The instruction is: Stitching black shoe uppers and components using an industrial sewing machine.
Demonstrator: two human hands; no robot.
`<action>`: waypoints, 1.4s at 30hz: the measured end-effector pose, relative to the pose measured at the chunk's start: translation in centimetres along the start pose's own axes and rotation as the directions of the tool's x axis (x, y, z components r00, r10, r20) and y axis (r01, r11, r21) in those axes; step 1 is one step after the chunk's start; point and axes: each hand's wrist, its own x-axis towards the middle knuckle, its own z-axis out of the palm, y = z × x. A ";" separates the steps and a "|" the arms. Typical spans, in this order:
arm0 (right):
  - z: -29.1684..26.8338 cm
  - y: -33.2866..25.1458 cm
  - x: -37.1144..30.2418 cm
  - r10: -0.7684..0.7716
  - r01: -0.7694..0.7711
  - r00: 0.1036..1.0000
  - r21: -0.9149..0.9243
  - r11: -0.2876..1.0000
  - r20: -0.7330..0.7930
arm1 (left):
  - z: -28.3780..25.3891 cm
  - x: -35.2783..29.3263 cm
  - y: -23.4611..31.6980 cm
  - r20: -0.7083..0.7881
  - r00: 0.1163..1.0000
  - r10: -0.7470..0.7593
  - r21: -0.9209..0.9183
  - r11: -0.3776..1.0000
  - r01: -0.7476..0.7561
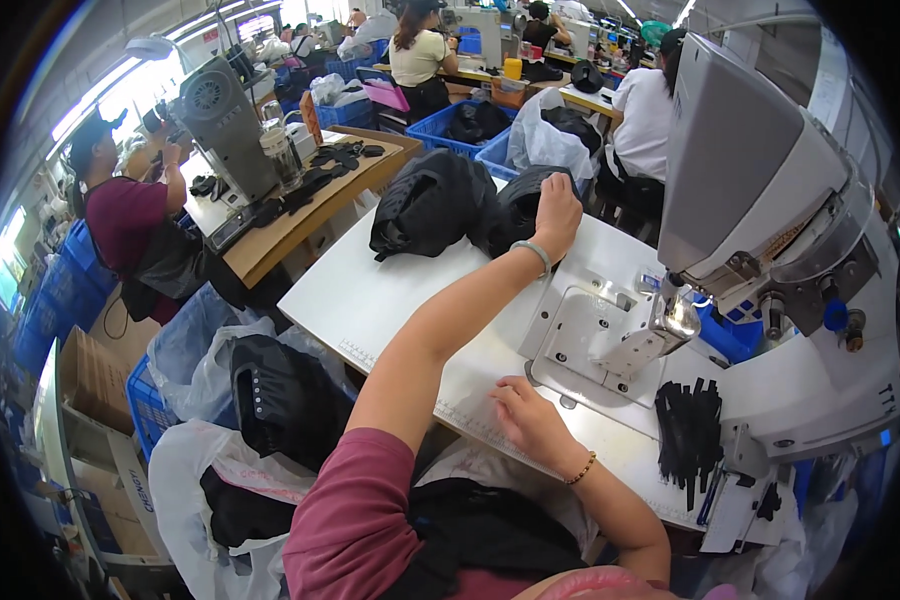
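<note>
My left hand (558, 212), with a pale bangle at the wrist, reaches across to the far side of the white sewing table (410, 292). Its fingers are closed on the top of a rounded black fabric bundle (515, 205) that looks like stacked caps. A larger bundle (430, 200) of the same kind sits just left of it. Near the table's front edge, my right hand (532, 422) holds nothing, fingers loosely bent and apart. Beyond that hand is the metal plate (580, 335) under the sewing machine head (760, 180).
Black strips (688, 430) lie in a pile at the table's right. Another black bundle (282, 395) rests among plastic bags in a blue crate (150, 415) on my left. Co-workers sit at machines farther off. A second sewing machine (222, 130) stands on the left-hand table.
</note>
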 end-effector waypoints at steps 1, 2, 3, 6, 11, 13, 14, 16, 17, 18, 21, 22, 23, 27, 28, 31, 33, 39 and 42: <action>0.1 0.0 0.0 -0.007 0.007 1.000 0.005 1.000 -0.007 | 0.2 -0.1 0.1 -0.059 0.997 0.040 0.060 0.998 -0.037; 0.1 0.0 0.0 -0.005 0.005 1.000 0.008 1.000 -0.009 | 0.4 -0.2 0.2 -0.057 0.997 0.044 0.060 0.997 -0.040; 0.1 0.0 0.0 0.009 -0.009 1.000 0.010 1.000 -0.010 | 0.6 -0.2 0.4 -0.076 0.995 0.062 0.069 0.996 -0.057; 0.3 -0.2 0.1 0.012 -0.011 1.000 0.024 1.000 -0.027 | 1.6 0.0 -0.2 -0.050 0.998 0.022 -0.053 0.998 -0.025; 0.0 0.8 -0.2 0.084 -0.077 0.994 0.098 0.992 -0.073 | -1.0 1.1 -4.5 0.273 0.960 -0.057 -0.847 0.458 0.268; -0.4 0.2 0.2 0.157 -0.146 0.985 0.142 0.979 -0.066 | -0.7 -0.7 -6.6 0.363 0.924 -0.119 -0.923 0.087 0.374; -0.4 -0.2 0.5 0.150 -0.139 0.987 0.154 0.978 -0.062 | 0.2 -2.0 -7.6 0.346 0.916 -0.204 -0.938 -0.063 0.341; -0.8 0.1 0.8 0.250 -0.196 0.952 0.277 0.941 -0.176 | -0.6 -5.0 -7.9 0.229 0.897 -0.379 -0.962 -0.228 0.150; -0.8 0.9 0.7 0.235 -0.181 0.953 0.263 0.948 -0.192 | -0.8 -6.7 -8.5 0.270 0.878 -0.394 -0.937 -0.316 0.146; -0.9 1.0 0.8 0.242 -0.185 0.951 0.272 0.945 -0.194 | -0.8 -8.4 -8.6 0.318 0.857 -0.407 -0.904 -0.403 0.144; -1.7 1.8 1.7 0.320 -0.155 0.902 0.474 0.867 -0.290 | -2.9 -12.5 -7.1 0.341 0.805 -0.485 -0.768 -0.638 -0.059; -2.2 1.5 2.2 0.331 -0.160 0.895 0.481 0.862 -0.297 | -4.4 -13.9 -7.0 0.308 0.826 -0.472 -0.712 -0.691 -0.129; -2.9 0.3 2.9 0.417 -0.196 0.872 0.597 0.778 -0.256 | -5.9 -15.2 -7.0 0.273 0.843 -0.463 -0.646 -0.738 -0.196; -3.9 -1.0 4.1 0.434 -0.196 0.901 0.866 0.459 -0.026 | -10.2 -20.4 -6.4 0.425 0.884 -0.195 -0.423 -0.906 0.003; -4.1 -0.6 4.2 0.344 -0.247 0.929 0.924 0.291 0.140 | -11.1 -21.4 -6.2 0.470 0.881 -0.061 -0.307 -0.946 0.098; -3.9 -0.8 3.3 0.326 -0.398 0.887 0.899 0.182 0.326 | -13.4 -21.9 -5.9 0.496 0.868 0.008 -0.249 -0.957 0.151; -4.0 -1.5 2.2 0.415 -0.409 0.878 0.827 0.386 0.240 | -13.5 -21.4 -5.6 0.444 0.896 -0.024 -0.496 -0.839 0.224; -5.4 -3.9 0.6 0.419 -0.154 0.905 0.863 0.480 -0.071 | -13.7 -18.9 -4.3 0.192 0.981 0.024 -0.981 0.015 0.192; -8.0 -2.8 -0.4 0.439 -0.107 0.898 0.984 0.143 0.034 | -14.7 -16.8 -4.3 0.278 0.961 0.012 -0.961 0.004 0.278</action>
